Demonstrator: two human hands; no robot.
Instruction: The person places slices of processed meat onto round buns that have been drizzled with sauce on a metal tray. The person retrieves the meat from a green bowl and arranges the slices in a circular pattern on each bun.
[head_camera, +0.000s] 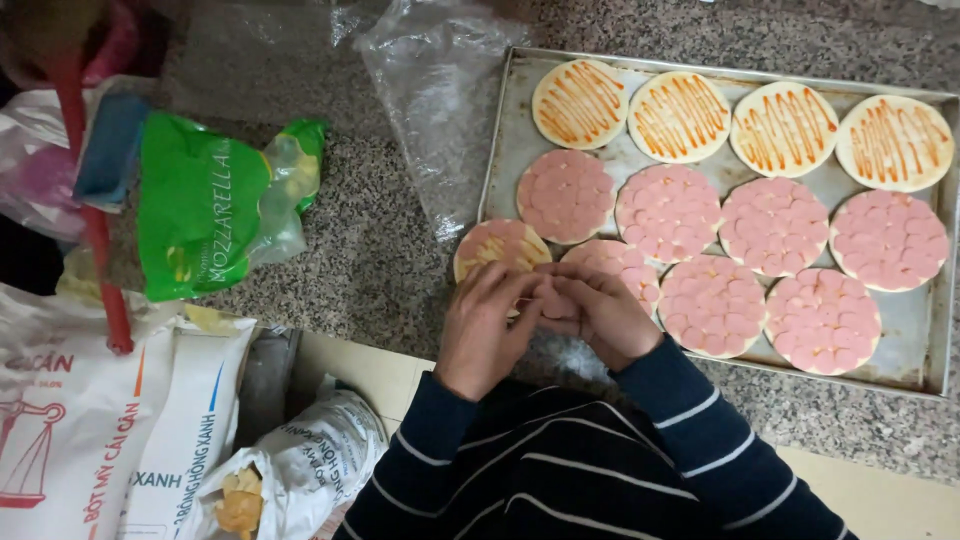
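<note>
Both hands are meeting at the near-left corner of the tray (505, 130): the left hand (485, 325) and right hand (600, 312) are pinching a pink sausage piece (553, 300) between their fingertips, fingers closed narrowly around it. They are hovering just over a partly covered dough round (497, 247) at the tray's edge. Seven rounds fully covered in sausage slices are lying beside it, and four sauce-striped rounds are sitting along the far row. A green cheese bag (205, 215) is lying well apart on the granite counter (390, 260).
</note>
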